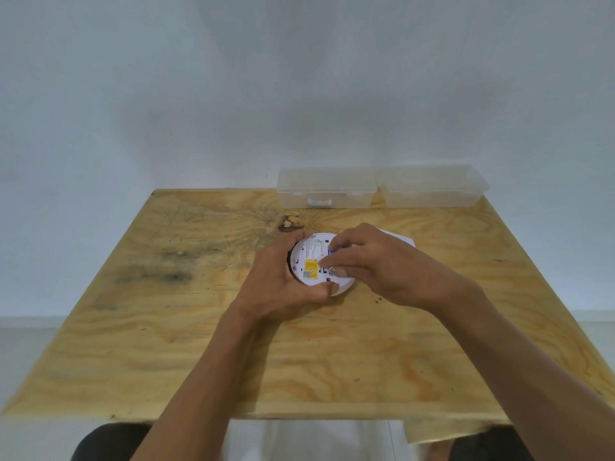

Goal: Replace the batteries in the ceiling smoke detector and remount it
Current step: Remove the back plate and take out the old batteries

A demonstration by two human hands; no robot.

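"Where was the smoke detector (314, 261)?"
"Past the desk (199, 344) middle. The left hand (283, 277) gripped its hard, light rim. The right hand (372, 261) pinched something inside; unclear what."

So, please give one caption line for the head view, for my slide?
Left hand steadies the detector on the table while right hand works at its back.

White smoke detector (311, 257), yellow label (311, 268)
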